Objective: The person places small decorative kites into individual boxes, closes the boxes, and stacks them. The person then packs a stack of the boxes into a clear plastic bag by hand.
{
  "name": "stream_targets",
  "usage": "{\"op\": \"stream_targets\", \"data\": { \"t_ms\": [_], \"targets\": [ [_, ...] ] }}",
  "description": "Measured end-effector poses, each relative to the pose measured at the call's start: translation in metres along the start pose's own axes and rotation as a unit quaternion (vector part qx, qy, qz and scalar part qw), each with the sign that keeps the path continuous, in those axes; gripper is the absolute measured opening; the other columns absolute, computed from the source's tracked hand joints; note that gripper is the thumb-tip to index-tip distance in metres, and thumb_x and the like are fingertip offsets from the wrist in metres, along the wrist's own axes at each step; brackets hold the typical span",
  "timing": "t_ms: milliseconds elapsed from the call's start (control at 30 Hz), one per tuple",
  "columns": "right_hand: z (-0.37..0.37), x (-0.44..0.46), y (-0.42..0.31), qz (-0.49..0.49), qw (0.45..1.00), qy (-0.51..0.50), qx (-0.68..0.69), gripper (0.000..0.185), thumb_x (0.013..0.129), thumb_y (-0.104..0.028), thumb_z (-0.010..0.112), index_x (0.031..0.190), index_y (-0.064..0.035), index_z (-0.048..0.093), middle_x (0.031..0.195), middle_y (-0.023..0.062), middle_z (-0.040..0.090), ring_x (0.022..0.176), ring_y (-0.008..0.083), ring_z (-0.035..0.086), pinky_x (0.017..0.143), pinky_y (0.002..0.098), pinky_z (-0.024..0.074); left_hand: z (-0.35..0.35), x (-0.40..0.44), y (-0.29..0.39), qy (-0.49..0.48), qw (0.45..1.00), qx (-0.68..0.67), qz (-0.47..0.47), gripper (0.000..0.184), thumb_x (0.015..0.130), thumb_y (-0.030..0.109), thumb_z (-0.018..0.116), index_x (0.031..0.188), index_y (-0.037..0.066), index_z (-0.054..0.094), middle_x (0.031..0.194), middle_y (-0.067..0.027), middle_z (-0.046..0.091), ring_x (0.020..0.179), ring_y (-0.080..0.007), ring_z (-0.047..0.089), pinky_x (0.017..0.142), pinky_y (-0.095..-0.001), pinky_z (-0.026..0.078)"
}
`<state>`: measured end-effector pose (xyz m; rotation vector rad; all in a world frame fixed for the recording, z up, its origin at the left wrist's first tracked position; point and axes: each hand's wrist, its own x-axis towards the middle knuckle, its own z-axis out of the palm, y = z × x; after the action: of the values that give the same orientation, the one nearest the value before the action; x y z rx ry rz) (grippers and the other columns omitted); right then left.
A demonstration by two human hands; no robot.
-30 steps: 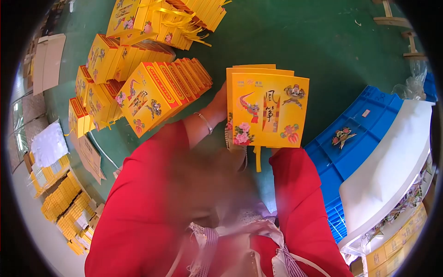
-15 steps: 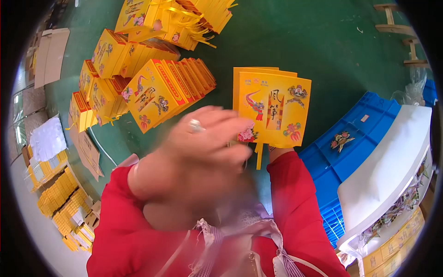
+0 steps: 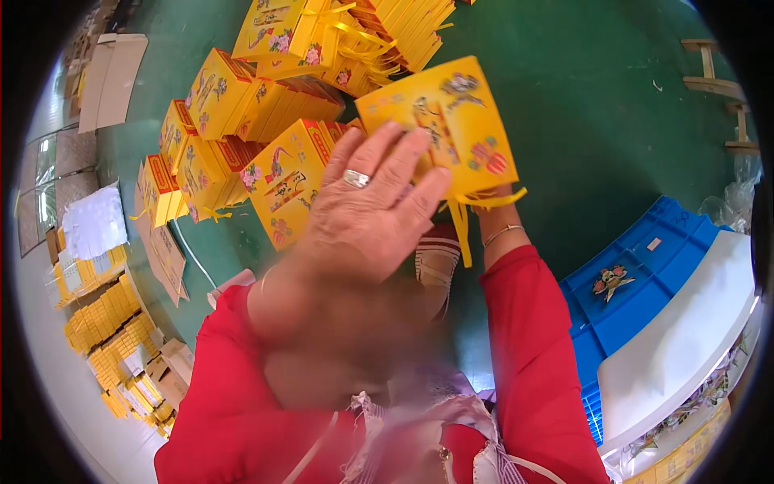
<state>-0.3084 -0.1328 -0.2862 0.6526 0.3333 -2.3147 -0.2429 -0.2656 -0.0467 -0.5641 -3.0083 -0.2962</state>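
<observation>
A yellow gift box (image 3: 476, 129) printed with flowers, figures and dark characters is held up in front of me, tilted, with a yellow ribbon hanging from its lower edge. My right hand (image 3: 500, 196) supports it from behind and below; the box hides most of its fingers. My left hand (image 3: 379, 189), wearing a ring, lies with outstretched fingers across the front of the box's left side. Just left of that hand is a row of standing boxes (image 3: 286, 181) with the same print.
More yellow boxes (image 3: 218, 89) stand in rows on the green floor (image 3: 580, 105). At right are a blue plastic crate (image 3: 645, 250) with a small ornament (image 3: 613, 281) on it and a white curved surface (image 3: 677, 355). Flattened cardboard (image 3: 113, 81) and stacked yellow cartons (image 3: 105, 323) are at left.
The box has tilted and shifted up and left against the standing rows. My left hand has come onto its front. The whole scene has shifted slightly right and down in view.
</observation>
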Motion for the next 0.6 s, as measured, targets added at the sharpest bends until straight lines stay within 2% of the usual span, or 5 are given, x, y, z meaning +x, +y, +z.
{"op": "stream_targets", "data": {
  "t_ms": [100, 300, 400, 500, 600],
  "targets": [
    [0.011, 0.025, 0.015, -0.036, 0.997, -0.039, -0.051, 0.063, 0.090, -0.052, 0.038, 0.127, -0.0017, 0.040, 0.121, 0.0134, 0.051, 0.109, 0.0270, 0.051, 0.093, 0.0364, 0.0411, -0.006, 0.000, -0.008, -0.005, 0.999, 0.000, -0.045, 0.050, 0.064, 0.013, 0.070, 0.111, 0.006, 0.053, 0.125, -0.0170, 0.044, 0.114, -0.0362, 0.041, 0.096, -0.0481, 0.032],
    [0.019, 0.023, 0.016, -0.007, 0.990, -0.006, -0.140, 0.061, 0.089, -0.052, 0.039, 0.125, -0.0030, 0.044, 0.119, 0.0114, 0.053, 0.103, 0.0212, 0.055, 0.089, 0.0329, 0.0430, -0.006, -0.003, -0.016, 0.023, 0.998, -0.006, -0.059, 0.046, 0.066, 0.011, 0.070, 0.109, 0.005, 0.055, 0.122, -0.0161, 0.047, 0.110, -0.0355, 0.044, 0.091, -0.0437, 0.037],
    [0.016, 0.025, 0.016, -0.041, 0.983, 0.082, -0.158, 0.062, 0.089, -0.053, 0.040, 0.124, -0.0020, 0.044, 0.122, 0.0116, 0.051, 0.106, 0.0222, 0.052, 0.090, 0.0333, 0.0410, -0.004, -0.003, -0.014, 0.031, 0.998, -0.011, -0.056, 0.044, 0.066, 0.011, 0.070, 0.108, 0.004, 0.056, 0.121, -0.0163, 0.048, 0.108, -0.0353, 0.045, 0.090, -0.0427, 0.038],
    [0.047, -0.014, 0.009, -0.106, 0.978, 0.030, -0.179, 0.061, 0.087, -0.054, 0.043, 0.123, -0.0042, 0.046, 0.120, 0.0100, 0.049, 0.106, 0.0221, 0.048, 0.089, 0.0352, 0.0394, -0.003, -0.001, -0.017, 0.047, 0.997, -0.020, -0.053, 0.044, 0.066, 0.012, 0.070, 0.107, 0.004, 0.056, 0.121, -0.0168, 0.048, 0.108, -0.0356, 0.045, 0.090, -0.0428, 0.038],
    [0.033, -0.042, 0.007, -0.164, 0.901, 0.247, -0.317, 0.066, 0.088, -0.056, 0.037, 0.128, -0.0034, 0.039, 0.128, 0.0154, 0.044, 0.117, 0.0279, 0.043, 0.092, 0.0399, 0.0364, -0.005, -0.002, -0.016, 0.062, 0.996, -0.023, -0.061, 0.044, 0.067, 0.014, 0.070, 0.107, 0.004, 0.056, 0.121, -0.0171, 0.048, 0.109, -0.0359, 0.045, 0.091, -0.0428, 0.038]
  ]
}}
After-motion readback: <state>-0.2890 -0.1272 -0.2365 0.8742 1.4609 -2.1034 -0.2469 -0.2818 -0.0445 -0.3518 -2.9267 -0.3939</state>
